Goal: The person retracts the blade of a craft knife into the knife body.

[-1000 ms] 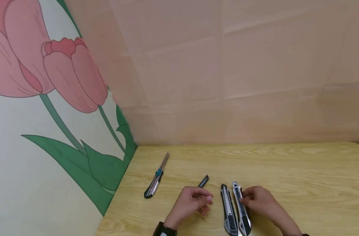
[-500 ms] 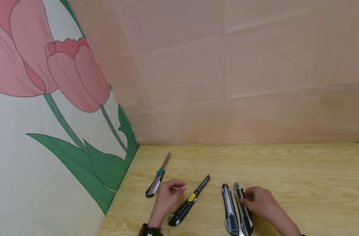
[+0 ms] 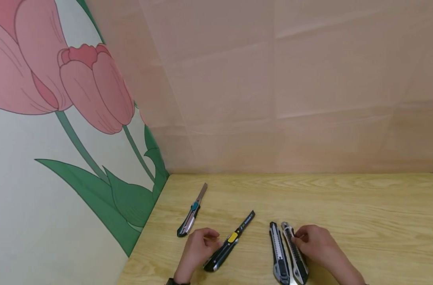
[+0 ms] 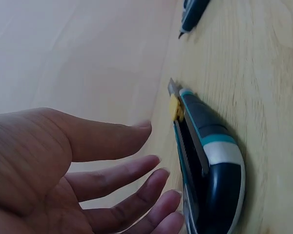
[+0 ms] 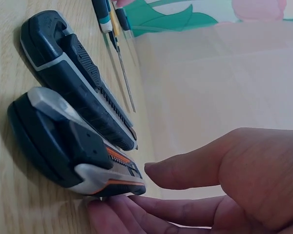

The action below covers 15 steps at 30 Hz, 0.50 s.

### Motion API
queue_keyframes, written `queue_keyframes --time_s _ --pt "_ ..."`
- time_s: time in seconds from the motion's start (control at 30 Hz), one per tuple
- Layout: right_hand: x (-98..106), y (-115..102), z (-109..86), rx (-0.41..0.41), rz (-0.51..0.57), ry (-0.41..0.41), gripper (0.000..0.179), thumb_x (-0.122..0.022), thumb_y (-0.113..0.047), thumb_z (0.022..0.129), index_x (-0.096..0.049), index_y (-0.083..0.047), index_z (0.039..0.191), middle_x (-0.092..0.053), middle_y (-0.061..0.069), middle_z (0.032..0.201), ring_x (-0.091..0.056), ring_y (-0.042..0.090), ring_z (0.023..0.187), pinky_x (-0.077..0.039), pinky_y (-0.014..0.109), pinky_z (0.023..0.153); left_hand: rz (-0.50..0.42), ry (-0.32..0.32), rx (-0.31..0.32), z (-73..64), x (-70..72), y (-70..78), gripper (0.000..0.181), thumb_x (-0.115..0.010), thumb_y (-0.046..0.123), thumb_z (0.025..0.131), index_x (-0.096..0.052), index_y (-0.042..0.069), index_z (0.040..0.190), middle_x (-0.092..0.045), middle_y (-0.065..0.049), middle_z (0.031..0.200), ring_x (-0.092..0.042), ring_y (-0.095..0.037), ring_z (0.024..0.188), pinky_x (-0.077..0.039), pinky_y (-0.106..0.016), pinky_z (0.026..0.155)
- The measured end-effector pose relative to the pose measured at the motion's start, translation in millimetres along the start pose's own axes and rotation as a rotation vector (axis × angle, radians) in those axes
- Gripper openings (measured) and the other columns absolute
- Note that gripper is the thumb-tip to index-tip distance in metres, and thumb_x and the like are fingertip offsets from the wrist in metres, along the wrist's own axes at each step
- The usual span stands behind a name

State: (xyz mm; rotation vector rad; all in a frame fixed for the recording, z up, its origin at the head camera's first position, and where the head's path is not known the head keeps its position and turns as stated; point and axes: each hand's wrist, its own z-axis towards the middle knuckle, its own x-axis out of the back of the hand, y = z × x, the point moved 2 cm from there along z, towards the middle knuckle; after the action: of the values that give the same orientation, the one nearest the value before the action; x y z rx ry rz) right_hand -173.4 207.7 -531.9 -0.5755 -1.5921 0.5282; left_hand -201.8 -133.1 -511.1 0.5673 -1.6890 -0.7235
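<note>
A black utility knife with a yellow slider [image 3: 232, 237] lies diagonally on the table, its blade end pointing away. My left hand [image 3: 200, 247] hovers just left of its handle; in the left wrist view the relaxed fingers [image 4: 136, 195] hold nothing. Two more utility knives lie side by side toward the right, a grey-and-black one [image 3: 280, 255] and a silver-and-black one [image 3: 295, 255]. My right hand [image 3: 314, 241] is at the silver-and-black knife's right side. In the right wrist view its fingertips touch that knife's front end, while the thumb [image 5: 166, 173] stands apart.
Farther left lies a utility knife with a teal slider [image 3: 191, 215], its long blade extended toward the back. The wooden table [image 3: 362, 209] meets a brown covering [image 3: 309, 99] behind, and a tulip-printed wall [image 3: 95, 198] at left.
My left hand has moved left from above the yellow-slider knife, uncovering it, and now sits beside its handle. The silver-and-black knife has turned slightly beside my right hand, which stays at its side.
</note>
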Motion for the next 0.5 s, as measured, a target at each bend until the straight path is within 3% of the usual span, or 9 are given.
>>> queue_keyframes --time_s 0.23,0.5 --pt "4.1 -0.8 -1.1 -0.006 -0.024 0.048 0.025 -0.067 -0.027 0.084 -0.07 -0.006 0.096 -0.068 0.004 0.086 -0.06 0.018 0.078 -0.051 0.04 0.067 0.038 -0.006 0.018 -4.4 1.7 -4.2 0.026 -0.076 0.032 0.077 -0.07 0.017 0.097 -0.066 0.006 0.087 -0.059 -0.01 0.074 -0.052 -0.032 0.067" --pt "11.7 -9.6 0.2 0.036 0.007 0.089 0.027 -0.066 -0.028 0.086 -0.07 -0.005 0.1 -0.07 0.004 0.089 -0.064 0.019 0.077 -0.054 0.04 0.068 0.062 -0.013 -0.019 -10.4 -9.4 -7.3 0.043 -0.08 0.046 0.067 -0.07 0.015 0.095 -0.067 0.004 0.087 -0.056 -0.013 0.073 -0.049 -0.034 0.063"
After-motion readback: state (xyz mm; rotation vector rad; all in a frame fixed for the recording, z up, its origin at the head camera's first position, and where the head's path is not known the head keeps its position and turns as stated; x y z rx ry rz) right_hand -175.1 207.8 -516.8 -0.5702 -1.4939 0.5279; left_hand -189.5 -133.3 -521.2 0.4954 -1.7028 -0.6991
